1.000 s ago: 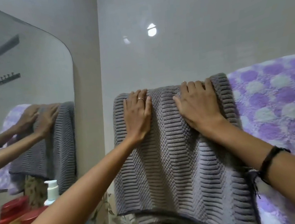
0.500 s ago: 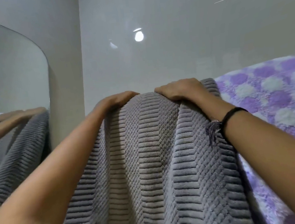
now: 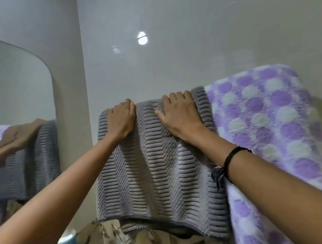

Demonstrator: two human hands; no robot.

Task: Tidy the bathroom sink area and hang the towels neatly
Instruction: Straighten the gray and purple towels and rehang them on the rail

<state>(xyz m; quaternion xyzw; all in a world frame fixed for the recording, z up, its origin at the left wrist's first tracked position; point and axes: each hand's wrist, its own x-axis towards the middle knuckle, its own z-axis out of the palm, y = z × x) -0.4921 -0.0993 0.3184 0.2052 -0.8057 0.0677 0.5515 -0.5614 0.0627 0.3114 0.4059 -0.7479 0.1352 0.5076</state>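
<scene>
purple dotted towel rt beside grey towel

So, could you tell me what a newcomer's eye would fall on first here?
Probably the grey towel hanging in the middle against the wall, with the left hand and the right hand curled over its top edge. Next, the purple spotted towel hanging right beside it, and the mirror at the left.
</scene>
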